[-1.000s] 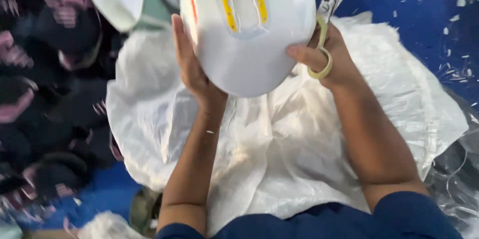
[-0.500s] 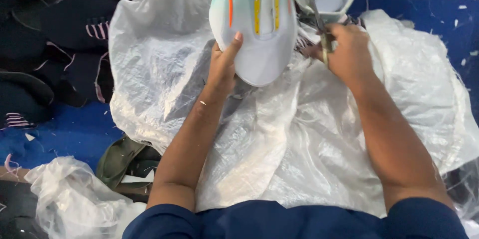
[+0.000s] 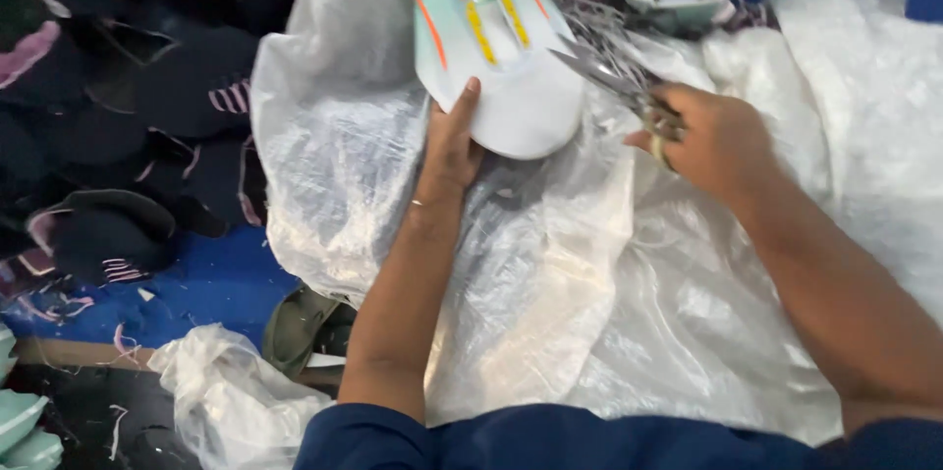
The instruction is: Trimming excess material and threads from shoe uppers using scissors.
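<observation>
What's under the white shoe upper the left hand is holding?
Under the white shoe upper lies a crumpled white plastic sheet; the left hand supports its near edge. Whatever lies beneath the sheet is covered.

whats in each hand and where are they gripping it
Left hand holds the mint and white shoe upper at its white toe end. Right hand holds the scissors by the handles.
</observation>
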